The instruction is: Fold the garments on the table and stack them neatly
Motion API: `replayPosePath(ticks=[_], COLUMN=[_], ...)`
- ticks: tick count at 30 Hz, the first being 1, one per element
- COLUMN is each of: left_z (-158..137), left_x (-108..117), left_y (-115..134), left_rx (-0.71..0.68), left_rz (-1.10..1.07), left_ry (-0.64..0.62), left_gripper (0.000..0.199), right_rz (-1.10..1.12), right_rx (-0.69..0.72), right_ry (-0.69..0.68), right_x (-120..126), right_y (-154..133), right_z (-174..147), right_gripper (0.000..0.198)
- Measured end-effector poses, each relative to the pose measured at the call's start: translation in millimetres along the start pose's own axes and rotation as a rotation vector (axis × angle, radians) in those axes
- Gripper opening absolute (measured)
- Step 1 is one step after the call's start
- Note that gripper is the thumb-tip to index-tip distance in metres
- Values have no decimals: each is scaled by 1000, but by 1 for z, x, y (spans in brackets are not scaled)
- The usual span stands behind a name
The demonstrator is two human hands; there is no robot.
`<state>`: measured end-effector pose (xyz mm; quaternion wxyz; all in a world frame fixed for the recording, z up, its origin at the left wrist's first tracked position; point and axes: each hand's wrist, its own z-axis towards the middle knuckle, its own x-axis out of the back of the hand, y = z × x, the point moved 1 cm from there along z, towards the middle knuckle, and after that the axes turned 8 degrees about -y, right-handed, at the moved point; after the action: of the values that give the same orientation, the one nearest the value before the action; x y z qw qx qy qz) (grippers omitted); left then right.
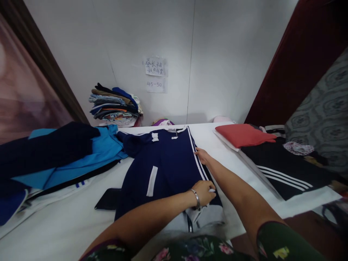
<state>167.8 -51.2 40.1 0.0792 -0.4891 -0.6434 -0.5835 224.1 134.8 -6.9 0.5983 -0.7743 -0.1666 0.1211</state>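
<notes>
A navy zip jacket (174,159) with white trim and a light grey lower edge is spread out before me. Double white stripes run down its right side, where a sleeve seems to lie along the body. My left hand (204,193), with a silver bracelet on the wrist, reaches across the lower part and is closed on the jacket near the end of the stripes. Farther up the same edge, my right hand (202,156) pinches the cloth beside the stripes. The other sleeve (136,143) lies bent at the upper left. Some fingertips are hidden.
Blue and dark garments (81,154) are heaped at left, near a black flat object (107,199). A tall stack of folded clothes (115,105) stands by the wall. To the right lie a folded red garment (241,135) and a black striped one (282,170). White cloth covers the table (67,221).
</notes>
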Motion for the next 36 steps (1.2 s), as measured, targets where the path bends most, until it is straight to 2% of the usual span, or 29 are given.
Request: replayPosePath(ticks=[3,7,10,14,17,20,23,30,33,36], left_z=[6,3,-1,-4,-5,-6,-5,-1,-3,-5], left_x=[-8,-11,-2,6,-7,-21,-27,-28,-26,-25], left_y=[-1,-6,-10,-18,-26,-32,-34,-39,-39,-38], left_rx=[-18,-39,-99,-152,-158,-144,-144,-161,-162,-169], left_rz=[-25,-41,-76,175,293,287,288,279,248,237], left_ry=[43,-69,-117,87,58,-11,-32,-2,13,30], left_gripper=[34,43,47,49,63,76,80,81,78,74], right_rz=[-104,-314,-520,-763,-879,-1011,-1158,-1122,-1082,-909], right_rx=[32,84,125,134,143,155,130,141,171,239], right_ry=[71,133,190,202,189,187,168,142,133,96], right_x=[1,6,12,15,13,11,11,19,23,26], right_y=[4,9,11,14,13,12,17,25,31,50], right_z=[9,11,7,-4,-8,-6,0,5,-11,-42], right_gripper=[55,57,59,47,41,43,47,51,54,58])
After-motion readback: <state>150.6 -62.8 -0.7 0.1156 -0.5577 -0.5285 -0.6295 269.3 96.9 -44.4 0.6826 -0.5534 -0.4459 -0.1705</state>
